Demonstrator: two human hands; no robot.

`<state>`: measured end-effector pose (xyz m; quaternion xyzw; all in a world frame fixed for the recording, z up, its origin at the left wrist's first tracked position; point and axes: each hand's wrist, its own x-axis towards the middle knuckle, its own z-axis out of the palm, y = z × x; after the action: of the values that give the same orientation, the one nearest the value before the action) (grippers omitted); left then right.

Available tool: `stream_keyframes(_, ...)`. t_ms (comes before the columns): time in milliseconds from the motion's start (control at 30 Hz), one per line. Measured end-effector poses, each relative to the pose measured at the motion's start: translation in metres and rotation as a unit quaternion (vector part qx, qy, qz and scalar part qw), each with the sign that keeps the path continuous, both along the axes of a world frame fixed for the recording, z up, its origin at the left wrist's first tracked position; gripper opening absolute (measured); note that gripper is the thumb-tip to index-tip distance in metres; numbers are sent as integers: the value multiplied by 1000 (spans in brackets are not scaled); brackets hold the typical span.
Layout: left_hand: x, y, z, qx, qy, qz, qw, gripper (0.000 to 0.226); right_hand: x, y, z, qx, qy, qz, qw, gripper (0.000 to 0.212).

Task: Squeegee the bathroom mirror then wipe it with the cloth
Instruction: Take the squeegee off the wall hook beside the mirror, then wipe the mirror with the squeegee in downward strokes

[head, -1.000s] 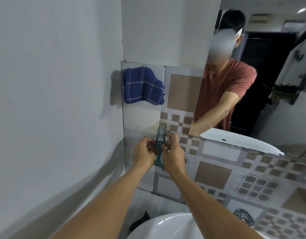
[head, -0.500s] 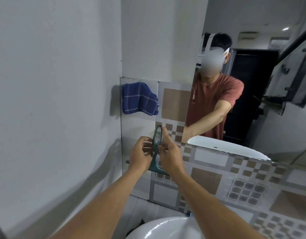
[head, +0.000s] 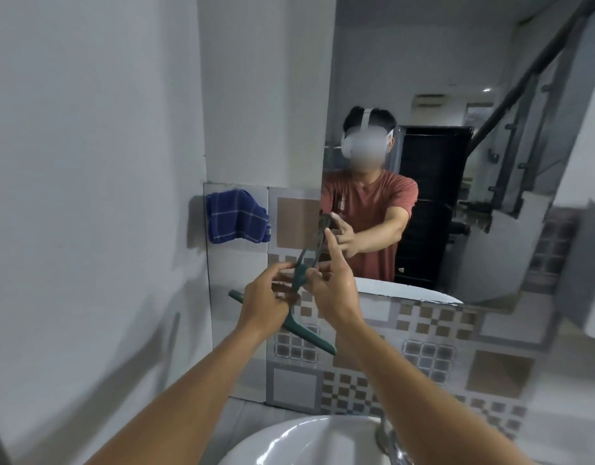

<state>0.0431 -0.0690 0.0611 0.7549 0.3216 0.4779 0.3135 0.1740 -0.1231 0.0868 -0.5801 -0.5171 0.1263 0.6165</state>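
**Gloss, cloth and plastic**

I'm seeing a dark green squeegee (head: 301, 297) that looks like smooth plastic, a soft woven blue checked cloth (head: 235, 218), glossy mirror (head: 440, 78) glass, shiny patterned tiles (head: 433, 333), a gleaming white basin (head: 289, 441), matt painted wall (head: 88, 162).

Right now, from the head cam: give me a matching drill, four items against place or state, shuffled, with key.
Items:
1. squeegee
2. cloth
3. sink
4. mirror

Descriptions:
A. white, at the bottom edge
B. blue checked, hanging on the wall
C. green, held in left hand and right hand
D. reflects a person in a red shirt

Pairs: 1-C, 2-B, 3-A, 4-D
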Motion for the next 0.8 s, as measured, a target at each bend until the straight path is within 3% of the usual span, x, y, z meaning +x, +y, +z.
stream_keyframes(267,23,-49,32,126,91,27,987,36,25,-53,25,76,54,-39,995,99)
stream_keyframes(533,51,-85,82,283,125,35,950,42,52,-111,58,114,13,-133,984,88)
stream_keyframes(700,63,-90,122,358,162,29,919,44,73,-134,85,65,-132,-201,968,80)
stream_keyframes(800,67,-93,147,413,177,24,893,44,91,-143,105,27,-312,-257,914,61)
